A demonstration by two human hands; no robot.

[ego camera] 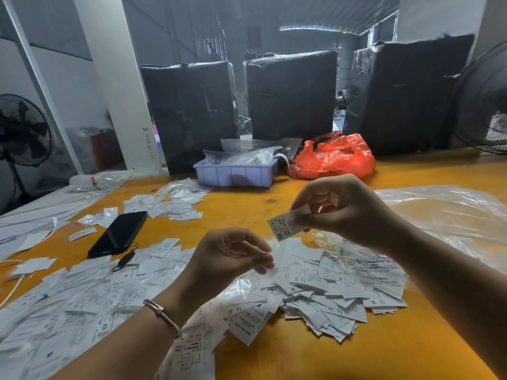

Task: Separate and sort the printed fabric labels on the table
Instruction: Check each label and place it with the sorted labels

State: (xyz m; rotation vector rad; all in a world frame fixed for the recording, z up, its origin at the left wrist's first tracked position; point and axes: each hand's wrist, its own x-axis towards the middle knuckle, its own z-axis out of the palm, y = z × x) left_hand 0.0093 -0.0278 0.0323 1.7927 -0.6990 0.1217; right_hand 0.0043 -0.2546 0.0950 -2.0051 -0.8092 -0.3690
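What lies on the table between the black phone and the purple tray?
In the head view, a loose scatter of white labels and clear plastic sleeves lies on the orange table between the phone and the tray.

right hand (340, 207) raised, fingers pinched, left hand (230, 256) loosely curled

Lying heaped on the table (288, 360): labels (323, 292), under and before both hands. Resting left of the heap, a phone (118, 233). Sitting behind, a tray (236, 175), with a plastic bag (333, 157) to its right. Standing behind those, three wrapped boxes (292, 94) in a row. Spreading at far right, a plastic sheet (444, 212).
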